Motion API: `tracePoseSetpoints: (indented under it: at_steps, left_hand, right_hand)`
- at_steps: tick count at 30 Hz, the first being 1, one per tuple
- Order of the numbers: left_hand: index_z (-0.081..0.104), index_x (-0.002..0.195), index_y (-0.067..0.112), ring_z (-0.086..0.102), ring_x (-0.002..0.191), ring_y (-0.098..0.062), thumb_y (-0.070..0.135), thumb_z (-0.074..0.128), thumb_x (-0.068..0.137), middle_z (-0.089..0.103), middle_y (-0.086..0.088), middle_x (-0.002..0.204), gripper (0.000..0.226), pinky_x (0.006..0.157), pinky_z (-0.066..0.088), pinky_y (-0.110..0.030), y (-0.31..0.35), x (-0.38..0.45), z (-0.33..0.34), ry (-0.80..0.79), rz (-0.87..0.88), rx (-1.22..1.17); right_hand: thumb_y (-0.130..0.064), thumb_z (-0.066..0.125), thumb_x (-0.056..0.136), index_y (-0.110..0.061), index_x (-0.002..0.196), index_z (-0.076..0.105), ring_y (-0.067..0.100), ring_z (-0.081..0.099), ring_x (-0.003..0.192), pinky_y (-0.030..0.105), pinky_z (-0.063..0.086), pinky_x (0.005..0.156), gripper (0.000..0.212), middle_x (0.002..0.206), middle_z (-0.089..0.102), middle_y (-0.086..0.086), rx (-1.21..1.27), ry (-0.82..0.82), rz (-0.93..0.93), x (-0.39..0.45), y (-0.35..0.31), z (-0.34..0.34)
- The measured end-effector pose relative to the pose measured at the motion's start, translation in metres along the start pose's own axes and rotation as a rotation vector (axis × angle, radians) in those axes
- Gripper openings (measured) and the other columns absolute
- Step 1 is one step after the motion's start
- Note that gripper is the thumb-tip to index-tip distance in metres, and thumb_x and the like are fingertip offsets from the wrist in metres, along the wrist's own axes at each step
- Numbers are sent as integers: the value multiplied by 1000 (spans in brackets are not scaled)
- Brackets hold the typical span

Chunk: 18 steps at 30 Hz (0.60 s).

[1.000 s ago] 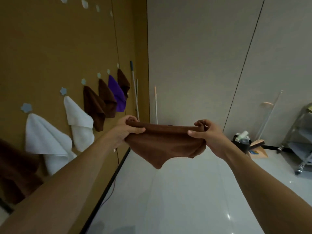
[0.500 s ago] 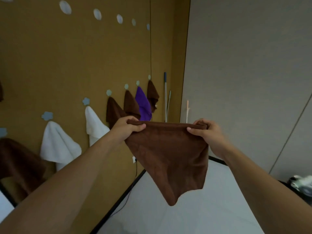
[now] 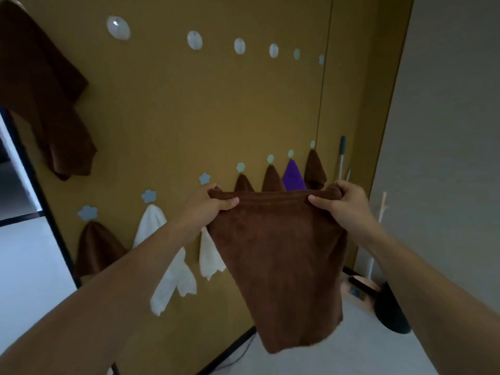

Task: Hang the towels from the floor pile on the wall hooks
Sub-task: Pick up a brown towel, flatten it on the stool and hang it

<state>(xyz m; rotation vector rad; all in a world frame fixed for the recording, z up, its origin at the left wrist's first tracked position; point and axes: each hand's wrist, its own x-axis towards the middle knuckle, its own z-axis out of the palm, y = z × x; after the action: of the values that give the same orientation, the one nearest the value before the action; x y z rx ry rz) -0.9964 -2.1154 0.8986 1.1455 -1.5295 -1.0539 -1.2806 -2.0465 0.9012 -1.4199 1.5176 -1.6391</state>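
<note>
Towel, brown, was held up in mid-air in front of the mustard wall, stretched by its top edge between both hands, rest hanging down to a ragged lower edge above the floor.

Far left: a big brown towel hung high on the wall, top out of frame. Below it, a lower row of blue flower-shaped hooks ran up to the right. On them, left to right: a brown towel, a white towel, a 2nd white towel partly behind the left arm, then 2 brown towels peeking above the held one, a purple towel, and 1 more brown one.

Upper row of round pale hooks was bare, running to the right.

Left hand gripped the towel's top left corner, fingers curled over the edge w/ thumb pressed on the front. Right hand pinched the top right corner, cloth bunched in the fist, thumb on the front.

Right of the hands: a pole w/ a dark grip leaned in the corner by the grey wall. Lower right, on the floor: a dark round bin next to a tan box-like thing, too blurred to tell.
</note>
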Motion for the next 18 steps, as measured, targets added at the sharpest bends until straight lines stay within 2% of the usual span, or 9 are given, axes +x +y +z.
tracePoseSetpoints:
  at_steps: [2,4,5,10,14,18]
  left_hand:
    - [51,76,19,62,69,-17,23,83,80,61,-2,74,33,57,48,-22,3,14,-19,48,19,29]
    - [50,76,17,58,62,-10,21,82,81,56,3,69,33,49,43,-15,7,28,-41,95,63,96]
    - [50,74,17,56,58,-7,20,82,80,55,5,67,33,47,41,-13,10,35,-51,113,91,137]
    - [50,75,16,50,54,-3,15,82,80,51,3,69,32,51,40,-19,20,68,-100,246,215,277]
    - [47,82,12,45,64,-9,15,79,82,49,4,72,32,59,37,-25,26,83,-139,377,362,486]
    - [45,86,20,53,69,-14,8,75,81,60,-2,78,32,66,44,-33,36,95,-172,519,479,702]
  right_hand:
    - [-18,84,78,-7,79,60,14,64,68,24,50,51,26,73,62,2,-75,-41,-49,24,-3,23]
    - [-21,81,80,-6,80,57,25,64,76,39,52,61,28,77,62,6,-158,-74,-111,49,-7,47]
    - [-22,80,81,-8,80,56,28,63,79,42,51,65,28,78,61,8,-187,-87,-146,61,-10,58]
    - [-9,73,86,-19,86,46,19,51,74,35,41,66,29,79,51,1,-244,-147,-411,113,-37,117]
    - [1,72,82,-34,96,50,21,58,79,36,46,71,44,83,59,2,-143,-167,-587,144,-53,166]
    - [9,66,80,-20,89,55,20,58,80,37,49,72,33,82,60,-1,-150,-217,-802,170,-67,208]
